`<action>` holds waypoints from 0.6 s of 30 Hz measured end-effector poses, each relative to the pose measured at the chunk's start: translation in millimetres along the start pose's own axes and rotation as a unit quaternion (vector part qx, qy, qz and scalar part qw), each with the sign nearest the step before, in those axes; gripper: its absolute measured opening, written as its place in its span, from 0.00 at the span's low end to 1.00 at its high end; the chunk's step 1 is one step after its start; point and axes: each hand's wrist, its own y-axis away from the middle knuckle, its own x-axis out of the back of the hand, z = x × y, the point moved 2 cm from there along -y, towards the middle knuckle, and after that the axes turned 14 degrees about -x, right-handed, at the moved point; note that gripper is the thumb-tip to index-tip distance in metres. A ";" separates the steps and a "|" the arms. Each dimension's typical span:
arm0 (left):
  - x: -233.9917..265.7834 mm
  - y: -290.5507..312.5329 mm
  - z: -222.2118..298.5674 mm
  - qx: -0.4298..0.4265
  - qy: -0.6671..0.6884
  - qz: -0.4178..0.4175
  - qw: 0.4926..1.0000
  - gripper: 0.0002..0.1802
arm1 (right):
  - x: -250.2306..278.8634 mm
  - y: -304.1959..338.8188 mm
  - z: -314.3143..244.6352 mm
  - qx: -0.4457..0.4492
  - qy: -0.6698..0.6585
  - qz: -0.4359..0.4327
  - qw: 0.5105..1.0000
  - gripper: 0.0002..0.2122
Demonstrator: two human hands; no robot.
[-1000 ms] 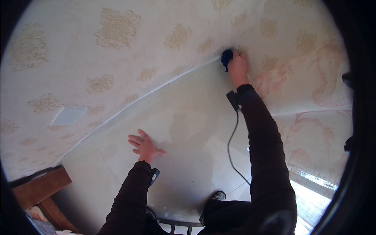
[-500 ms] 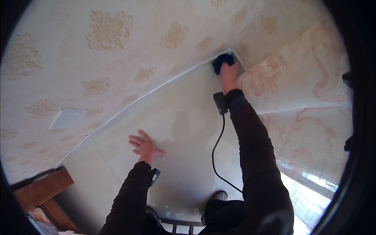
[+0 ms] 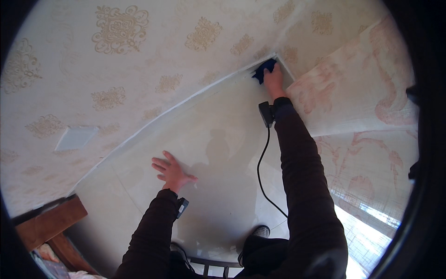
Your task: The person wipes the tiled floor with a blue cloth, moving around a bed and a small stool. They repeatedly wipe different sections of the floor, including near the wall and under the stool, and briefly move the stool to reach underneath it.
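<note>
My right hand point(image 3: 274, 80) reaches far forward and grips a dark blue cloth point(image 3: 265, 70), pressing it into the corner where the floor meets two walls. The fingers are closed over the cloth and partly hidden by it. Nearer to me and to the left, my left hand point(image 3: 172, 171) lies on the pale glossy floor point(image 3: 186, 139) with its fingers spread and nothing in it. A small black device point(image 3: 266, 114) sits at my right wrist, with a black cable point(image 3: 260, 176) running back toward me. Another small device point(image 3: 183, 207) is on my left wrist.
Patterned wallpaper point(image 3: 153, 42) rises beyond a white skirting board point(image 3: 186, 103). A pale wall plate point(image 3: 76, 138) is at the left. Pink-patterned curtain fabric point(image 3: 344, 102) hangs at the right. A brown wooden frame point(image 3: 51, 223) stands at the lower left. My shoe point(image 3: 261, 231) is near the lower edge.
My right hand has shifted slightly forward and to the right with the cloth, deeper into the corner. My left hand stays in place on the floor.
</note>
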 end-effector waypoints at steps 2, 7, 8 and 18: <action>1.1 0.2 0.7 0.000 0.004 -0.007 1.000 0.87 | 1.6 6.8 -4.8 0.007 0.129 0.005 0.992 0.25; 5.1 1.7 5.8 0.000 0.003 -0.016 1.000 0.87 | 9.4 60.9 -29.7 0.086 0.137 -0.385 0.909 0.22; 5.8 2.4 5.8 -0.003 0.005 -0.014 1.000 0.87 | 5.5 85.6 -33.6 0.133 0.180 -0.453 0.863 0.22; -0.1 -0.8 -5.3 -0.025 0.019 0.001 0.999 0.88 | 4.7 81.6 -22.5 0.149 0.205 -0.041 0.967 0.31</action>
